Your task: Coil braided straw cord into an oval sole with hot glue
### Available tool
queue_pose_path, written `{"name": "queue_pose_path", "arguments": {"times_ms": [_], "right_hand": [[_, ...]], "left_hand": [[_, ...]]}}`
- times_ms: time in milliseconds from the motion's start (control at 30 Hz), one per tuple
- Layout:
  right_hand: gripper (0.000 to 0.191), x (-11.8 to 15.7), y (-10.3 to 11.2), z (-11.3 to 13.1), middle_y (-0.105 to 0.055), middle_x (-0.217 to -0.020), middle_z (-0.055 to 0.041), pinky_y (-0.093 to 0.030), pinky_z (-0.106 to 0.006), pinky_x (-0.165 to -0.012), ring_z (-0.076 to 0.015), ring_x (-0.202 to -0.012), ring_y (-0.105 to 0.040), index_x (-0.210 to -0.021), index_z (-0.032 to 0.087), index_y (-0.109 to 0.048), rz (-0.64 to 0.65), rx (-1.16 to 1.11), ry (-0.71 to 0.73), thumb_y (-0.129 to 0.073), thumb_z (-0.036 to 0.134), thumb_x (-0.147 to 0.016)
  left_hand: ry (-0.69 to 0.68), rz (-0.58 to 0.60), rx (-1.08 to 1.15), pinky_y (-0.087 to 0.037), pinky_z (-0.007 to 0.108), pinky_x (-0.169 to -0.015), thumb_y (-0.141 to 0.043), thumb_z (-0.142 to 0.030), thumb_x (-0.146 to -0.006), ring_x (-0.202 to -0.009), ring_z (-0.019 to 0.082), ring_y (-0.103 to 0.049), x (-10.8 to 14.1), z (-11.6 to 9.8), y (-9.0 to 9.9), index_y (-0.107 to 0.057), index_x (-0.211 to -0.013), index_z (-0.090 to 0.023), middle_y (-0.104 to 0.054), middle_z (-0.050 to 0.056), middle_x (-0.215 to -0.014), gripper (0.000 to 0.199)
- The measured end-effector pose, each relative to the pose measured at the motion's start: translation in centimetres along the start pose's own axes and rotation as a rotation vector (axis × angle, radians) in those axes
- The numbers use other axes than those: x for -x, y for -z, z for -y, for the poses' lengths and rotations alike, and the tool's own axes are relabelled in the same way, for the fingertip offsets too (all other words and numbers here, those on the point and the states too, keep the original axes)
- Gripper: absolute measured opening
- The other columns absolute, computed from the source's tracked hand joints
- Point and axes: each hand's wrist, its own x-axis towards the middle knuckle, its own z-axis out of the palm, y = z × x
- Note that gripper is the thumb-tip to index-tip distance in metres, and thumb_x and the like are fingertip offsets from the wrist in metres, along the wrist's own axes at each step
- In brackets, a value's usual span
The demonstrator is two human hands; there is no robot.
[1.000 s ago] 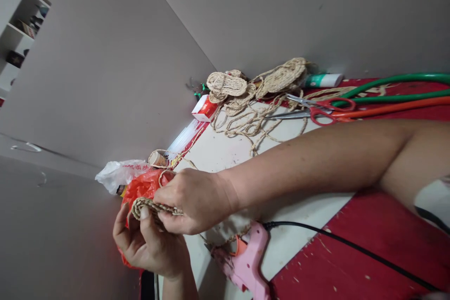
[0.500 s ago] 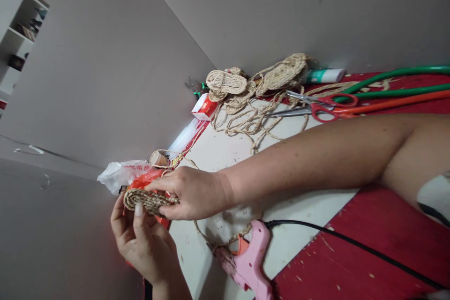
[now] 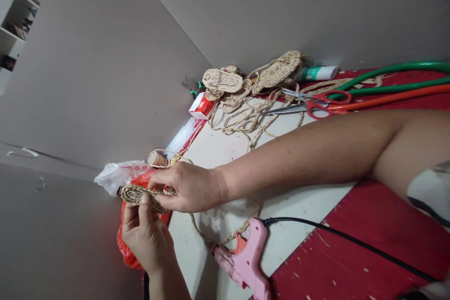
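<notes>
Across the worktable of deep red with an off-white panel (image 3: 309, 255), a loose heap of tan braided straw cord (image 3: 241, 96) lies by the grey wall, a pair of metal scissors with red handles (image 3: 310, 101) beside it, and a pink plastic glue gun with an orange trigger (image 3: 248, 260) (its black cable trailing away) lies well apart from both. The person's right hand (image 3: 197, 187) and left hand (image 3: 149, 239) are both clamped on a small flat oval coil of braided straw (image 3: 133, 194), held raised before a crumpled red plastic bag (image 3: 129, 253).
</notes>
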Motion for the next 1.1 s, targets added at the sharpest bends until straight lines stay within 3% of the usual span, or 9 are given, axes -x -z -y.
{"name": "queue_pose_path", "arguments": {"times_ms": [300, 633, 900, 1100], "right_hand": [[0.022, -0.3, 0.2, -0.2, -0.066, -0.068, -0.0048, -0.041, -0.024, -0.066, -0.0092, -0.062, -0.054, -0.072, 0.009, -0.067, 0.089, 0.043, -0.021, -0.048, 0.014, -0.082], [0.022, -0.7, 0.7, -0.4, -0.068, -0.075, -0.0051, -0.041, -0.024, -0.071, -0.0099, -0.069, -0.057, -0.080, 0.009, -0.069, 0.116, 0.063, 0.029, -0.048, 0.014, -0.084], [0.019, -0.7, 0.8, -0.3, -0.056, -0.063, -0.0003, -0.037, -0.022, -0.064, -0.0079, -0.061, -0.047, -0.064, 0.013, -0.057, 0.129, 0.071, 0.027, -0.049, 0.014, -0.082], [0.019, -0.5, 0.7, -0.4, -0.052, -0.058, 0.0009, -0.031, -0.023, -0.057, -0.0068, -0.055, -0.040, -0.059, 0.012, -0.055, 0.119, 0.084, -0.007, -0.052, 0.013, -0.078]], "left_hand": [[0.019, -0.048, -0.053, -0.047, 0.015, -0.064, -0.078, -0.024, -0.070, -0.069, 0.007, -0.061, 0.0, 0.7, 0.5, -0.071, -0.089, -0.014, -0.067, 0.001, -0.083, 0.022], [0.040, -0.023, -0.004, -0.047, 0.014, -0.067, -0.077, -0.023, -0.070, -0.073, 0.007, -0.061, 0.6, -0.2, -0.4, -0.072, -0.093, -0.016, -0.068, 0.001, -0.087, 0.025], [0.052, -0.037, -0.066, -0.048, 0.018, -0.060, -0.077, -0.024, -0.068, -0.064, 0.008, -0.059, 0.6, 0.0, -0.3, -0.070, -0.087, -0.014, -0.065, 0.000, -0.079, 0.023], [0.078, -0.026, -0.028, -0.047, 0.017, -0.064, -0.075, -0.021, -0.068, -0.068, 0.009, -0.060, 0.9, 0.3, -0.7, -0.069, -0.085, -0.014, -0.064, 0.000, -0.077, 0.020]]}}
